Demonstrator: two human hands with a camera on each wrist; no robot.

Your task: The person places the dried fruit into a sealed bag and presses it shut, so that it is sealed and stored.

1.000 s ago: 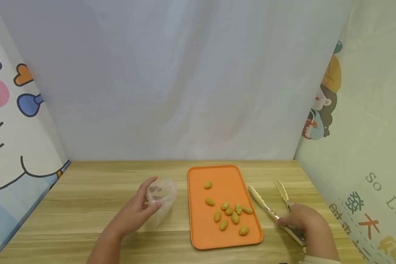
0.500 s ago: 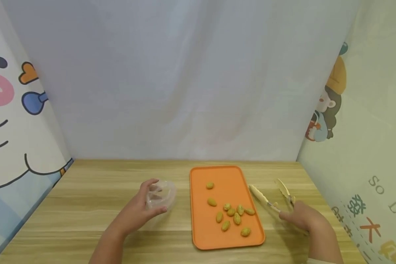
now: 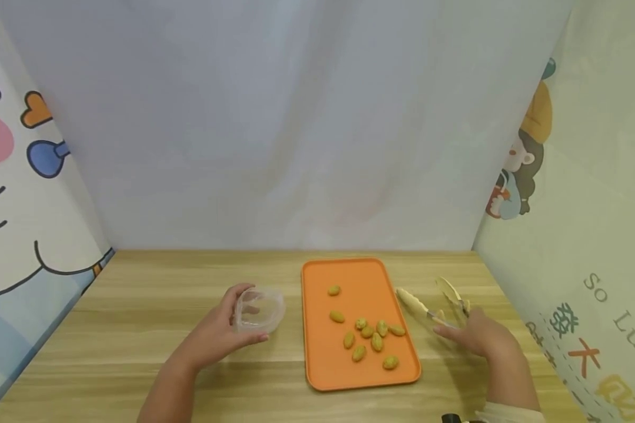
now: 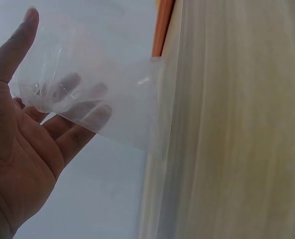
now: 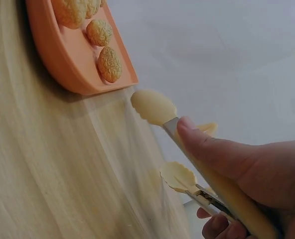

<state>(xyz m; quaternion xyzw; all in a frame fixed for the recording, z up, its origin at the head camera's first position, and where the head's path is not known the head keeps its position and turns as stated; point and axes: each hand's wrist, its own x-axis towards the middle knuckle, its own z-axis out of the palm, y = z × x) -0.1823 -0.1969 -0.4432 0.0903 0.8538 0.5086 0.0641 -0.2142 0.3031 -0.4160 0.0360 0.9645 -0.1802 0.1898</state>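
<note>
My left hand [image 3: 219,332] holds a clear plastic bag [image 3: 267,308] left of the orange tray [image 3: 344,376], fingers round it and thumb spread. The left wrist view shows several fingertips through the film of the bag [image 4: 130,107]. On the right, my right hand [image 3: 481,335] grips tongs [image 3: 414,302] with pale yellow scalloped tips, the two arms apart. Nothing sits between those tips. In the right wrist view the thumb lies along one arm of the tongs [image 5: 155,107] and curled fingers hold the other. Several oval, wrinkled yellow-brown pieces [image 3: 377,342] lie on the tray.
The wooden table [image 3: 164,282] meets a pale curtain [image 3: 270,147] at its back edge. Printed cloths stand on the left [image 3: 37,205] and right [image 3: 587,205]. A small dark object [image 3: 451,418] shows at the bottom edge.
My right hand has taken the tongs up off the table and moved slightly forward and left. The bag's mouth has become rounder in my left hand. The pieces on the tray are unmoved.
</note>
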